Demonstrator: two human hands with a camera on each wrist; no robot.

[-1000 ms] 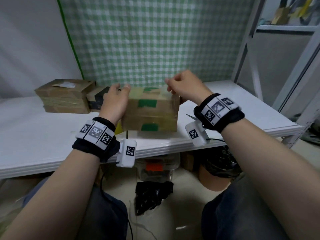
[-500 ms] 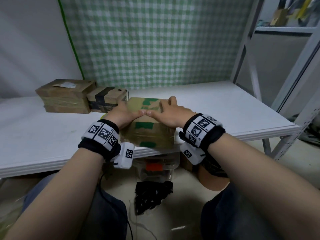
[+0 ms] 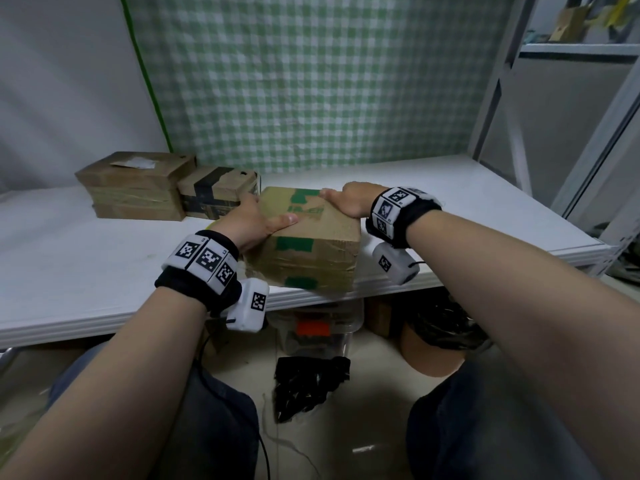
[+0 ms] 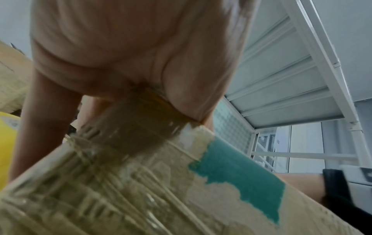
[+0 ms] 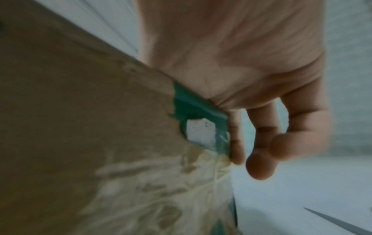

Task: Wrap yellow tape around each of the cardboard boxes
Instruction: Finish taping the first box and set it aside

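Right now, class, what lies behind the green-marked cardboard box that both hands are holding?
Behind the green-marked box stand a black-taped box and a larger box. A yellow edge peeks out by the left hand; the rest is hidden.

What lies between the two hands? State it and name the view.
The green-marked box fills the gap: the left hand grips its left edge, the right hand its far right corner. The head view shows it.

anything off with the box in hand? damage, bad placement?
Two things. The cardboard box gripped by the left hand and right hand has its green print torn in ragged patches. Its near bottom edge juts past the front lip of the white table. The yellow wrap looks wrinkled, not smooth.
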